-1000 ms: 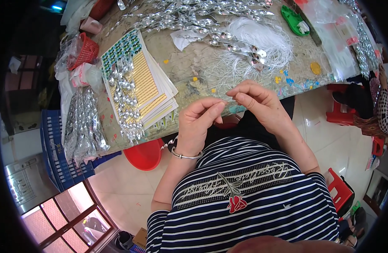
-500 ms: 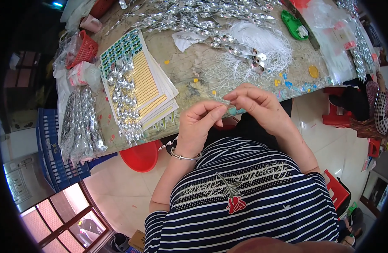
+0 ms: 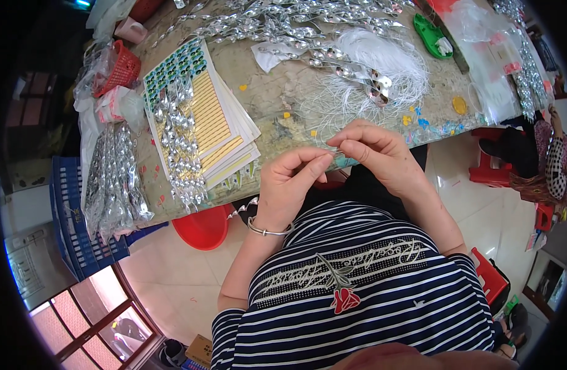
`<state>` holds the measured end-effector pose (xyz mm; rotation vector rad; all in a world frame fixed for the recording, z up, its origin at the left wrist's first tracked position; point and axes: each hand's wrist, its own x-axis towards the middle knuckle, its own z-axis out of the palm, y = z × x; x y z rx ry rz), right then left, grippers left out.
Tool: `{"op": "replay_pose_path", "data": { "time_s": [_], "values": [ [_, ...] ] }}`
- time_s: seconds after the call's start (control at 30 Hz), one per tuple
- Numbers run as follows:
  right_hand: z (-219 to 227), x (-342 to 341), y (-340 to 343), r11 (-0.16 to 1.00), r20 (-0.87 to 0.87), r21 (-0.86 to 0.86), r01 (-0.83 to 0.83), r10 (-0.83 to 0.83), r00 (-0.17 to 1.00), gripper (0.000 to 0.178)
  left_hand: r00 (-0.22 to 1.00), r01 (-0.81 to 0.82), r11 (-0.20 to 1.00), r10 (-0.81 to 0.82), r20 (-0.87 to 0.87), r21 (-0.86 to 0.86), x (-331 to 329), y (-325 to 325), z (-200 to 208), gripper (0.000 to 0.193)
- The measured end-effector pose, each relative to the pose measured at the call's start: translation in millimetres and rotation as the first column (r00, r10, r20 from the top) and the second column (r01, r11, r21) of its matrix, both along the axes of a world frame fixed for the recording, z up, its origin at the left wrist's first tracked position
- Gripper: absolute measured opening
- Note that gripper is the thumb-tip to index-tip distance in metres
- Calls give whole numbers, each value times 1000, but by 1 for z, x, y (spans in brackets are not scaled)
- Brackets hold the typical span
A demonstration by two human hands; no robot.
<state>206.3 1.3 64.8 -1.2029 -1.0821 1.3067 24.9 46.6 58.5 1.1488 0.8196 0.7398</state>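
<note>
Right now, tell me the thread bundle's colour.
The thread bundle is white; it shows best in the head view.

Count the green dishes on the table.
1: a green dish, beyond the right hand and right of the white threads on the table. Others could be hidden under the plastic.

Exposure bright and fairly even mid-frame; both hands, left (image 3: 288, 184) and right (image 3: 385, 161), read sharp, though the thin pale thread (image 3: 337, 150) at the fingertips barely resolves. Window (image 3: 74, 314) at lower left is blown out, pinkish. Silver twisted strips (image 3: 283, 29) throw hard specular glints; white fibre bundle (image 3: 382, 57) runs close to clipping. Glossy floor (image 3: 172, 280) shows soft reflections; area under the tabletop (image 3: 265, 92) falls dark. Fisheye bends straight edges, rim vignettes to black, far-left background is murky, purple fringing lower left.
</note>
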Motion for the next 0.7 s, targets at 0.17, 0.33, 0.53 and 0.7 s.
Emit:
{"op": "replay_pose_path", "data": {
  "time_s": [0.17, 0.33, 0.53, 0.7],
  "values": [
    [1, -1, -1, 999, -62, 16, -29, 30, 998, 12, 1000, 4, 1000, -4, 4, 2, -1, -1, 2, 11],
    [-5, -1, 0, 999, 26, 40, -10, 9, 1000, 8, 999, 18, 1000, -18, -29, 1, -1, -2, 5, 11],
    [-2, -3, 2, 997, 57, 73, 14, -18, 998, 7, 1000, 11, 999, -11, -15, -30, -2, 0, 2, 13],
    [-4, -2, 1, 997, 50, 78, 12, -16, 999, 7, 1000, 6, 999, -6, 7, -32, -1, -1, 1, 14]
  ]
}}
